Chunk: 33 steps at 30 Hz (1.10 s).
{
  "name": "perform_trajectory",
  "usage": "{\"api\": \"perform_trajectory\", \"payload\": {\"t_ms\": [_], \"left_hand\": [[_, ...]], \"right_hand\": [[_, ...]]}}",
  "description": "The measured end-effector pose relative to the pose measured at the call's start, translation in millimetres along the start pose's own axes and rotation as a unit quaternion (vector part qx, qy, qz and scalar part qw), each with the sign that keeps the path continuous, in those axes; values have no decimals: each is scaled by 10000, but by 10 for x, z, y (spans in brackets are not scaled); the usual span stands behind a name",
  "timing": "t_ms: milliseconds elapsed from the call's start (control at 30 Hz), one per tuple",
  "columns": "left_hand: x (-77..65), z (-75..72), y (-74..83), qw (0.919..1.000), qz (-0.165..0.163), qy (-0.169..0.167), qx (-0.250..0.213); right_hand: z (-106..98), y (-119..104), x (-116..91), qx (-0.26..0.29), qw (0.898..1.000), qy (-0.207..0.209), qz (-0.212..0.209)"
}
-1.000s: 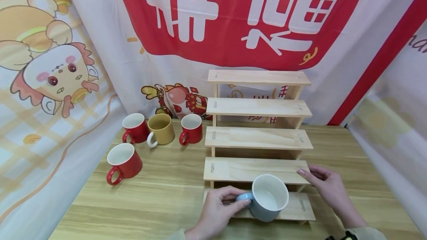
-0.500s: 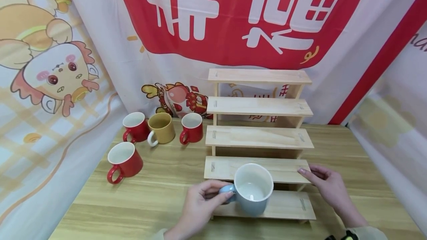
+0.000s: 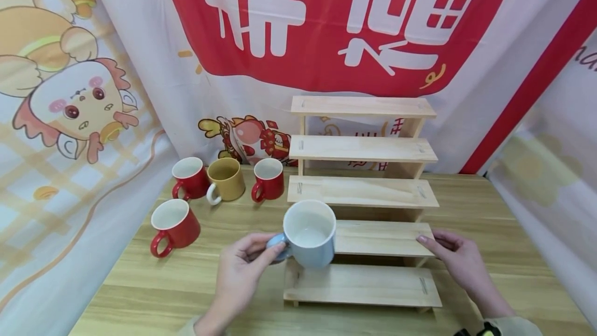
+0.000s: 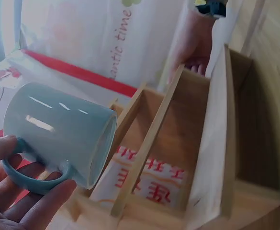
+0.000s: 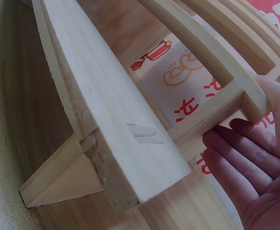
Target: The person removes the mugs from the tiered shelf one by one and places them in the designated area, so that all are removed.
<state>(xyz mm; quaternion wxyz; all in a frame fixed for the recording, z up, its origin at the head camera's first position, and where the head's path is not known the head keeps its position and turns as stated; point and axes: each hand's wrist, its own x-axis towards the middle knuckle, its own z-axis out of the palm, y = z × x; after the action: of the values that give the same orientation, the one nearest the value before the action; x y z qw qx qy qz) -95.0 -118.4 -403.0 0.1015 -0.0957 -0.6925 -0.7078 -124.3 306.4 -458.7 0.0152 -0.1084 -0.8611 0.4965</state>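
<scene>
My left hand grips a light blue mug by its handle and holds it upright over the left part of the stepped wooden rack. The mug's white inside shows nothing in it. In the left wrist view, fingers curl through the handle of the mug. My right hand holds the right end of the rack's second step from the front. Its thumb lies on top of that board, and the fingers are bent beneath it beside the side support.
Several mugs stand on the wood-patterned table to the left: a red mug in front, with another red mug, a mustard mug and a third red mug behind. Printed curtains enclose the back and sides.
My left hand has carried the blue mug up and to the left, from over the front step to the rack's left side. My right hand stays on the rack.
</scene>
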Motion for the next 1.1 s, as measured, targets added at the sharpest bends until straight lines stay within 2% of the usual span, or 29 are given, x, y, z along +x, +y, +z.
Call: {"api": "perform_trajectory", "payload": {"t_ms": [133, 333, 467, 800, 1100], "left_hand": [[55, -131, 28, 9991, 157, 374, 124], [116, -333, 40, 9960, 412, 798, -6], [161, -470, 25, 9920, 433, 1184, 21], [237, -787, -150, 9764, 183, 2150, 115], [260, -979, -403, 9638, -377, 2636, 93]], "right_hand": [[-2, 15, 6, 1, 10000, -13, 13], [-8, 12, -2, 5, 10000, -66, 54], [-16, -11, -9, -5, 9999, -112, 79], [-22, -39, -18, -107, 9997, -163, 114], [-15, -21, -5, -34, 9999, -138, 32]]}}
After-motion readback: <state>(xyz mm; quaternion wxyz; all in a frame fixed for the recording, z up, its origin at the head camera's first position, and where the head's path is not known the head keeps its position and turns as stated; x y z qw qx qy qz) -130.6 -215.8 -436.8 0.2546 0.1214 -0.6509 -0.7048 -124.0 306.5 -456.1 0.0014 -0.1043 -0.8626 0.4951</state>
